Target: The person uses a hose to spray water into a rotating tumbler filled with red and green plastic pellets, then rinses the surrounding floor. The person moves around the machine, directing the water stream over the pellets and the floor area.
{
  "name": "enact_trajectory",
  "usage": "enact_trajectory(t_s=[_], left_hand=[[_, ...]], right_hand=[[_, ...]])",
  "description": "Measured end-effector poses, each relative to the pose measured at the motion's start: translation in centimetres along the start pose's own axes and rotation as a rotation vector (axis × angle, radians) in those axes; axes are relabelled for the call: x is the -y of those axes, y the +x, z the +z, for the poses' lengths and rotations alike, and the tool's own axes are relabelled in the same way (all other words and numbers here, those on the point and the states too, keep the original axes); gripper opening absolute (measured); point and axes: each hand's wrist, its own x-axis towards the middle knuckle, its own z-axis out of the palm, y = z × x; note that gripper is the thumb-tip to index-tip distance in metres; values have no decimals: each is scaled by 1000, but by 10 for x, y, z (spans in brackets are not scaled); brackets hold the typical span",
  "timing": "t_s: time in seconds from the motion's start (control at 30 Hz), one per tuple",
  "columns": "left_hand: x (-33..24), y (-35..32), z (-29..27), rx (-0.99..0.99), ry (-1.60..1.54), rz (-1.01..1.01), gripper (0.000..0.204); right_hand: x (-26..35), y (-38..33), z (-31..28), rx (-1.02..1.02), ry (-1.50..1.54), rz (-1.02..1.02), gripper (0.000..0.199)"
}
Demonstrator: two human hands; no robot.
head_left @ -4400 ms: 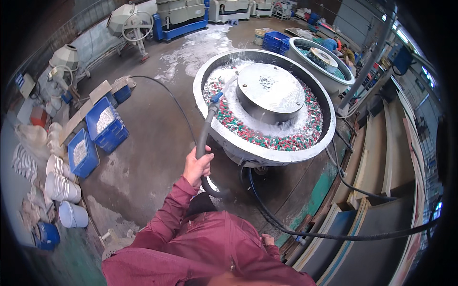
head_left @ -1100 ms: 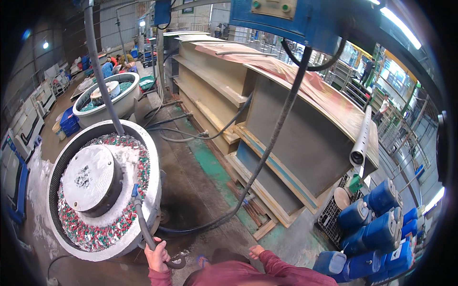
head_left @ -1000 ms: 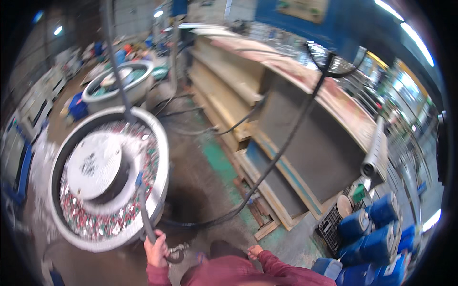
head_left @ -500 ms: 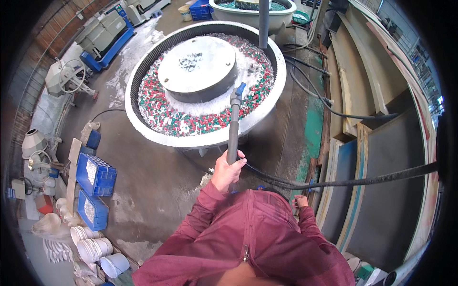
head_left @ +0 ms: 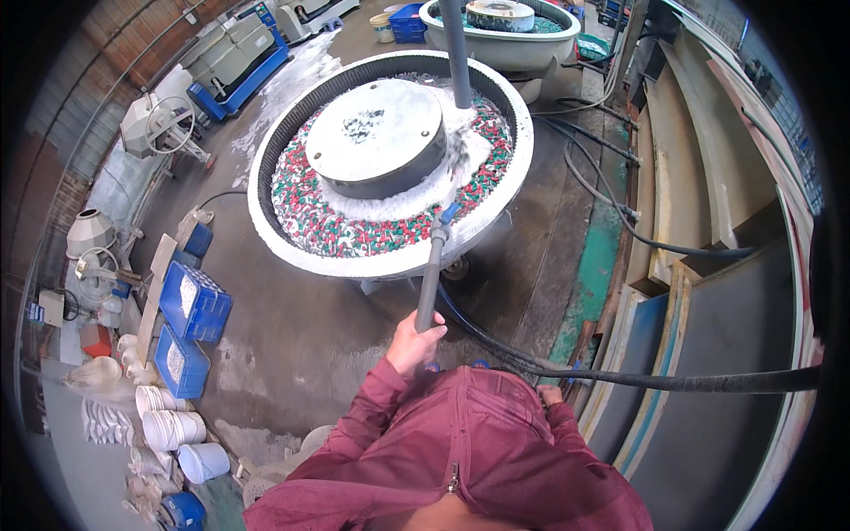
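Note:
My left hand (head_left: 413, 344) is wrapped around the lower end of a grey pipe (head_left: 428, 290). The pipe points up and away from me, and a valve with a blue handle (head_left: 449, 212) sits at its far end, in front of the near rim of a big round tub (head_left: 336, 263). Small red, green and white pieces (head_left: 363, 232) and white foam ring the tub's raised centre drum (head_left: 376, 133). At my right side, my right hand (head_left: 551, 395) hangs low beside a black hose (head_left: 673, 380); its fingers are too small and partly hidden to read.
A grey upright pole (head_left: 456, 62) stands over the tub's far side. Behind is a second tub (head_left: 505, 42). More hoses (head_left: 611, 199) lie on the wet floor at right, beside wooden-edged troughs (head_left: 651, 354). Blue crates (head_left: 197, 305) and white buckets (head_left: 173, 430) line the left.
The view has shifted, so the tub sits slightly lower and to the right. The pipe's valve end has dropped relative to the tub, from over the pieces to the near rim.

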Motion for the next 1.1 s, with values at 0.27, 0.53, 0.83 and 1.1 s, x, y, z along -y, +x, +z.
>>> enact_trajectory(t_s=[0.27,0.53,0.83,1.1], left_hand=[[-3,-1,33,-139,130,201,11],[7,4,59,-180,9,297,15],[-8,-3,57,-63,76,191,13],[10,-5,73,24,225,223,14]], right_hand=[[-36,-8,-52,4,16,240,21],[14,7,-49,26,143,62,21],[0,-16,-60,51,76,122,22],[-14,-28,-70,-24,126,268,22]])
